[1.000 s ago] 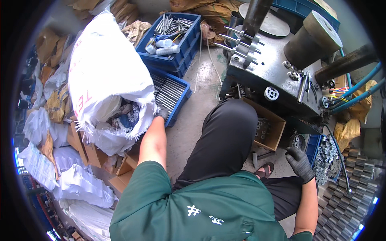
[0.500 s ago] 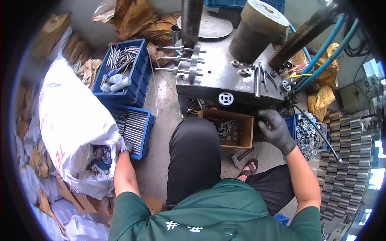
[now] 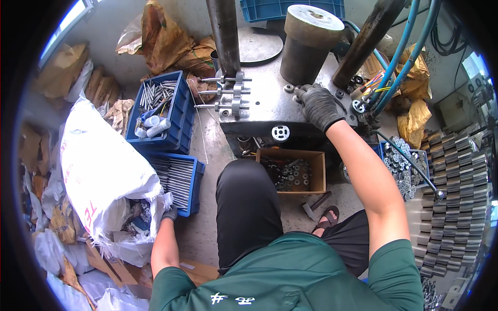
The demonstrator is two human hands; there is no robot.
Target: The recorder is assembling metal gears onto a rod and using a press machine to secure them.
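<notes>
The right hand (image 3: 319,106) has moved far from beside the cardboard box (image 3: 319,173) up onto the metal bench (image 3: 264,116), which puts it at the small round parts (image 3: 289,88) near the foot of the heavy cylinder (image 3: 311,49). Its fingers are bent; I cannot tell whether they grip anything. The left hand (image 3: 170,212) stays by the near corner of the blue tray (image 3: 196,191) of rods (image 3: 179,179), its grip unclear. The white sack (image 3: 104,166) crowds it from the left; a hammer (image 3: 309,208) lies on the floor.
</notes>
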